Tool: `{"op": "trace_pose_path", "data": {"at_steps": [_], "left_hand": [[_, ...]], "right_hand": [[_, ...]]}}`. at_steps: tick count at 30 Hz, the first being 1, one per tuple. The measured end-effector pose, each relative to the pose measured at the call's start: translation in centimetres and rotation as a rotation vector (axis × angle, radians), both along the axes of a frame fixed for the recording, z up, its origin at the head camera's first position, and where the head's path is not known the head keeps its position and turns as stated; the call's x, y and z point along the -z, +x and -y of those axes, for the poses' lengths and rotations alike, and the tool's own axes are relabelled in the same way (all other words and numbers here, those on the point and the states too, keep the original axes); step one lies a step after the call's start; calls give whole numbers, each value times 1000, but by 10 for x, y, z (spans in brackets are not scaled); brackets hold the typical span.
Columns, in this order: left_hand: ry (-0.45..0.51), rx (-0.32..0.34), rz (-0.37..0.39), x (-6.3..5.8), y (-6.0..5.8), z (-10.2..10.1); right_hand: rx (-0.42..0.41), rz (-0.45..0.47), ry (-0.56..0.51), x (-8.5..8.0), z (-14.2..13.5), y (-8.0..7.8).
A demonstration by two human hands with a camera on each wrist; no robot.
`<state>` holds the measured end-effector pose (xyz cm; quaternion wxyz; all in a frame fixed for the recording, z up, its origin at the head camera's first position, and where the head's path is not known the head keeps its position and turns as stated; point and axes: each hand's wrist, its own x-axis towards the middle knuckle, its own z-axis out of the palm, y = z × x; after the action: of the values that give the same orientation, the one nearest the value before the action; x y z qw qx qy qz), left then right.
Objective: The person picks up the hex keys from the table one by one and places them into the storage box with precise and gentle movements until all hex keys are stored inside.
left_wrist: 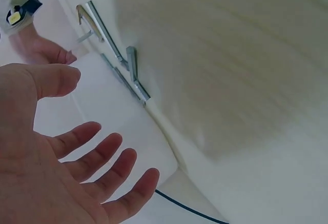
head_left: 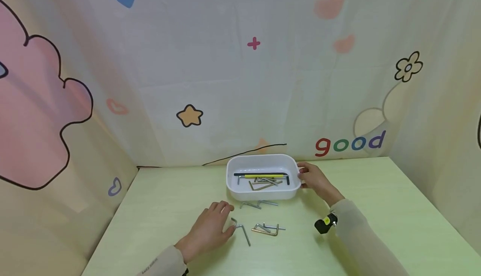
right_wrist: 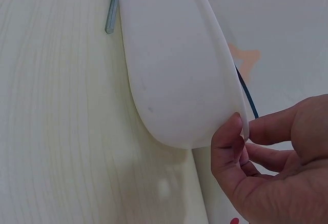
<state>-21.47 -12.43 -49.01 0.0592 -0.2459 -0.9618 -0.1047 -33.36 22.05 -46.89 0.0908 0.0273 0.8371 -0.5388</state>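
Note:
A white plastic tray (head_left: 233, 192) stands near the back of the table, holding a black hex key (head_left: 259, 174), a hex key with a yellow sleeve (head_left: 264, 176) and several brass-coloured and silver ones. My right hand (head_left: 315, 181) pinches the tray's right end by the rim; the right wrist view shows thumb and fingers on the rim (right_wrist: 245, 126). Left of the loose hex keys, my left hand (head_left: 208, 228) hovers with fingers spread and relaxed, its palm bare in the left wrist view. A silver hex key (head_left: 244, 235) lies right by its thumb.
In front of the tray lie silver hex keys (head_left: 251, 205). Nearer the front is a small cluster with a brass-coloured hex key (head_left: 264, 231). A printed curtain (head_left: 225, 79) hangs behind the table (head_left: 150, 209) and along both sides.

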Motion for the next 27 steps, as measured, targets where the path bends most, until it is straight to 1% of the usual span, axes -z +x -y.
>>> {"op": "trace_pose_path", "data": {"at_steps": [4,9,12,15,19,21,27], "left_hand": [[-59,11,3,3,1,-1],[-110,-7,73,11,2,-2],[-142,5,93,14,3,-2],[-166,33,74,16,3,-1],[-184,56,8,18,2,1],[-190,61,-11,20,2,1],[-229,63,-18,21,4,2]], "right_hand": [[2,-7,-4,-1,0,-1],[4,-5,-4,-1,0,-1],[5,-5,-1,0,0,0],[5,-14,-8,0,0,0],[3,-14,-9,-1,0,1],[-2,-9,-2,-2,0,1],[4,3,2,0,1,0]]}}
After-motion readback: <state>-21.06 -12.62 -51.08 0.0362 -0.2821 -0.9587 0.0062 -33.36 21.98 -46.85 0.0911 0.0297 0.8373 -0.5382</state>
